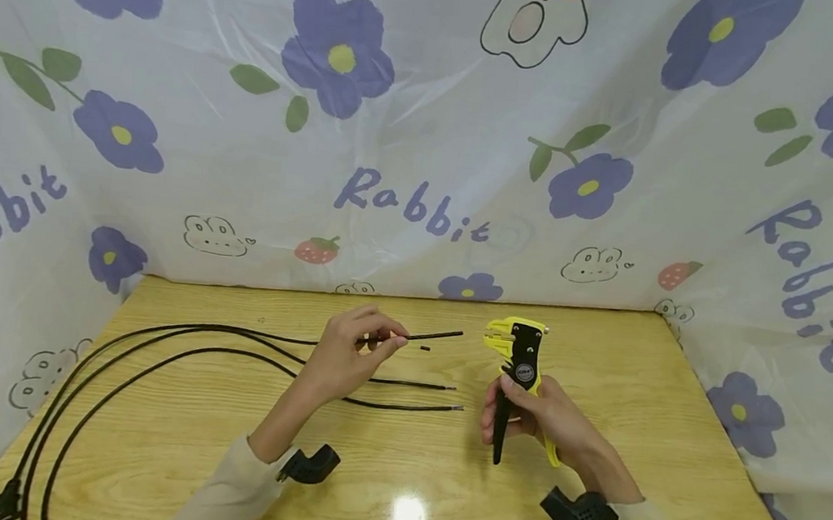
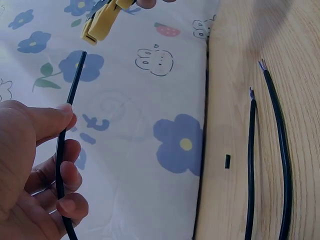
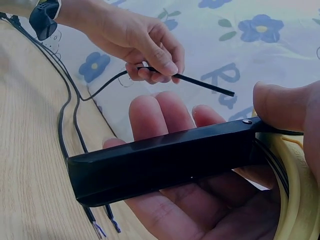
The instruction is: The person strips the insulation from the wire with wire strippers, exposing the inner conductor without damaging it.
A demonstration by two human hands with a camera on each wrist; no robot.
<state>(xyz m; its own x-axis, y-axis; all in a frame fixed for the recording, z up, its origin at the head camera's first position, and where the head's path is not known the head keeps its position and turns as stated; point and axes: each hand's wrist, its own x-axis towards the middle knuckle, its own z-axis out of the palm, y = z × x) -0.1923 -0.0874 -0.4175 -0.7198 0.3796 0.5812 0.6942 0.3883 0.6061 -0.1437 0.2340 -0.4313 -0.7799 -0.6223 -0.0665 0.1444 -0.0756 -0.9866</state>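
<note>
My left hand (image 1: 355, 350) pinches a black cable (image 1: 439, 335) between thumb and fingers, its unstripped end sticking out to the right. In the left wrist view the cable (image 2: 62, 150) runs down across the curled fingers. My right hand (image 1: 540, 414) grips a yellow and black wire stripper (image 1: 525, 362) by its handles, with the yellow jaws up and facing left. The cable end lies a short gap left of those jaws. Seen from the right wrist, the black handle (image 3: 165, 162) crosses in front of the fingers.
Two other black cables with stripped ends, an upper one (image 1: 412, 384) and a lower one (image 1: 410, 407), lie on the wooden table (image 1: 382, 458). A small cut piece of black sheath (image 1: 425, 348) sits behind them. The cables curve left to a dark bundle (image 1: 5, 501). Printed cloth (image 1: 429, 127) hangs behind.
</note>
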